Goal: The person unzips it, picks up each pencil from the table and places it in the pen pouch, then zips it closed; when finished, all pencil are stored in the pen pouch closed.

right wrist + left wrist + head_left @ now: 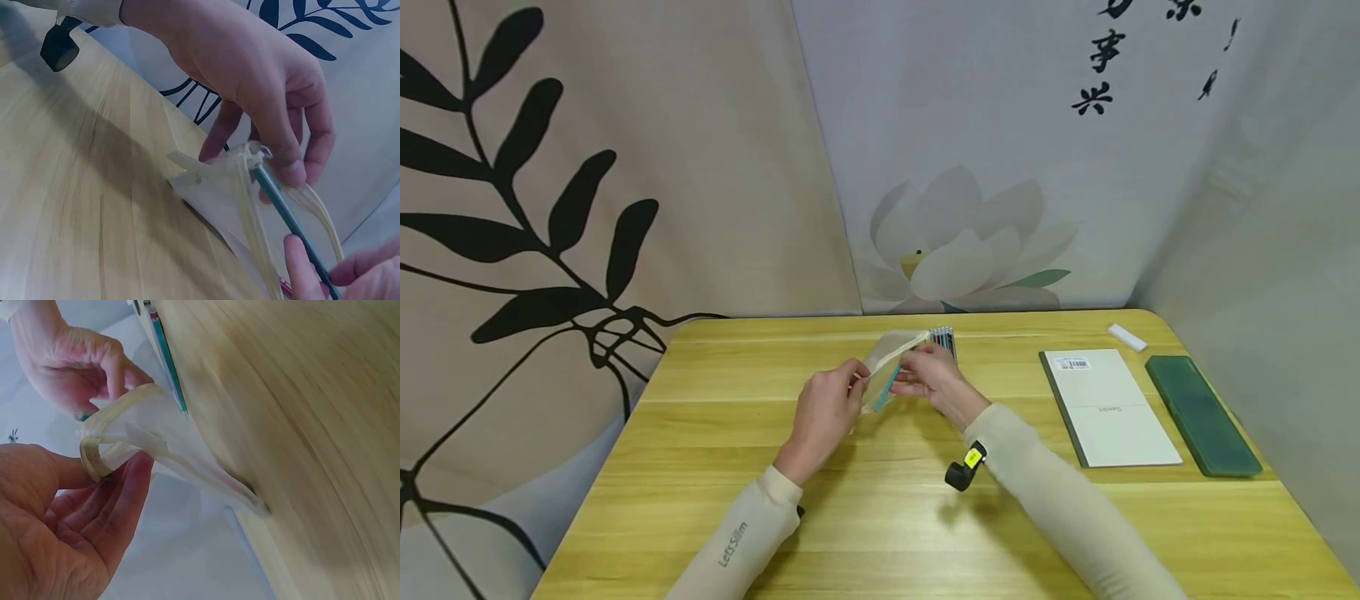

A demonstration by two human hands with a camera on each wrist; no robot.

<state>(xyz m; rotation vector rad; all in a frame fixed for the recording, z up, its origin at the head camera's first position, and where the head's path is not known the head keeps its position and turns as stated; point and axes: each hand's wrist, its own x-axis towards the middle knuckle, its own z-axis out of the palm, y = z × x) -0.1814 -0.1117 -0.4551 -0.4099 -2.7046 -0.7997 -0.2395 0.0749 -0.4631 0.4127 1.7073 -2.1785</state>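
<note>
Holding pouch (882,377), wood-grained table (880,521), lotus-printed backdrop (977,142), leaf-patterned panel (715,167)

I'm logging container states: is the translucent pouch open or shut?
The pouch is open: its edges stand apart at the mouth, and a teal stick shows between them in the right wrist view.

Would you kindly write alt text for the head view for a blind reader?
A left hand pinches a translucent pouch while the right hand holds a teal stick at its opening, above a wooden table. To the right lie a notebook, a green case and a white block.
</note>
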